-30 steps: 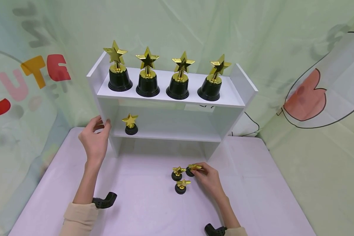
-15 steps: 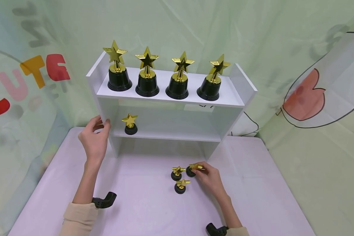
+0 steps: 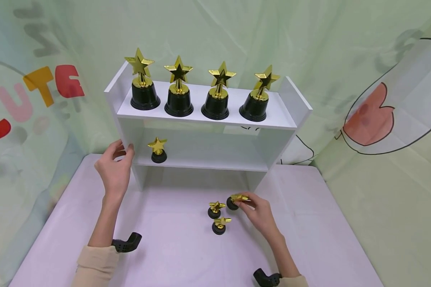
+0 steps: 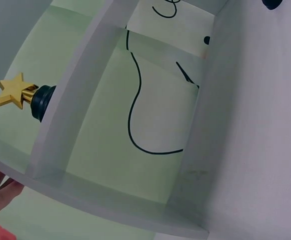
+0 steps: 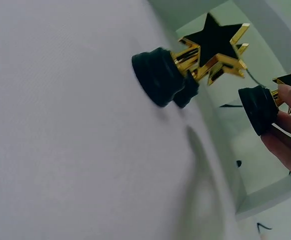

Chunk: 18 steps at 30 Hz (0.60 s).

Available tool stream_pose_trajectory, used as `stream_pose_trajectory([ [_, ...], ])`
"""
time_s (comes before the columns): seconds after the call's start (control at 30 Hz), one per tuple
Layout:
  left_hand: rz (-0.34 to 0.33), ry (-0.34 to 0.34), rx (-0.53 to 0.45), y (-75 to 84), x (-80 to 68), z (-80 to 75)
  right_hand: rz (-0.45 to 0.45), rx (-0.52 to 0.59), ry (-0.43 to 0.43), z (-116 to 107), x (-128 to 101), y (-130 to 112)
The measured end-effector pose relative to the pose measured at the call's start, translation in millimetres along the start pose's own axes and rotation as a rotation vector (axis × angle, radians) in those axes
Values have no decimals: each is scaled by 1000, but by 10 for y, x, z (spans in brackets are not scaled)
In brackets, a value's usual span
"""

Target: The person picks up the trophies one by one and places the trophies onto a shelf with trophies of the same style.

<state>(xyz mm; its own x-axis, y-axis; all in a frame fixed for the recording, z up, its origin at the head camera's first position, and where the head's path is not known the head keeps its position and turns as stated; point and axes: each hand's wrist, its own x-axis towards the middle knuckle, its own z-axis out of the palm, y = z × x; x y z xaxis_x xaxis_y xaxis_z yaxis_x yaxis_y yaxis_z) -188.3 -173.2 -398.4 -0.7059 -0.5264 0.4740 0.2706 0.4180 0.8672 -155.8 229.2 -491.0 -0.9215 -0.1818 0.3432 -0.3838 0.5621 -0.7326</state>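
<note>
The space is enclosed by pale green cloth, marked with coloured letters at the left and a red heart at the right. Below it a pale lilac surface is spread; its left, right and back edges are seen in the head view, and its near edge is cut off. Open room for moving is found on both sides of the white shelf and in front of it, the surface's side edges being kept well apart from the side panels.

On the shelf's top board four large trophies are stood in a row, between raised side panels. On the middle board one small trophy is stood near the left end; from there the board is run on to the right panel.

The left panel is held at its edge by the left grip, thumb inside and fingers outside. Black wrist cameras are worn on both arms.

Four small trophies are counted in all. One, the held trophy, is pinched by the right grip and is raised off the surface, in front of the shelf's right part. Just beside it two standing trophies are set upright on the surface, near each other.
</note>
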Motion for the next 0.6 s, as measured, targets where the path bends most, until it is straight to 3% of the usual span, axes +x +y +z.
stream_pose_trajectory([
  [0.33,-14,-7,3,8,3,5,-143,12,-10,-77,100,-298],
  [0.6,-18,-6,7,12,2,-1,-200,26,-23,-115,200,-585],
])
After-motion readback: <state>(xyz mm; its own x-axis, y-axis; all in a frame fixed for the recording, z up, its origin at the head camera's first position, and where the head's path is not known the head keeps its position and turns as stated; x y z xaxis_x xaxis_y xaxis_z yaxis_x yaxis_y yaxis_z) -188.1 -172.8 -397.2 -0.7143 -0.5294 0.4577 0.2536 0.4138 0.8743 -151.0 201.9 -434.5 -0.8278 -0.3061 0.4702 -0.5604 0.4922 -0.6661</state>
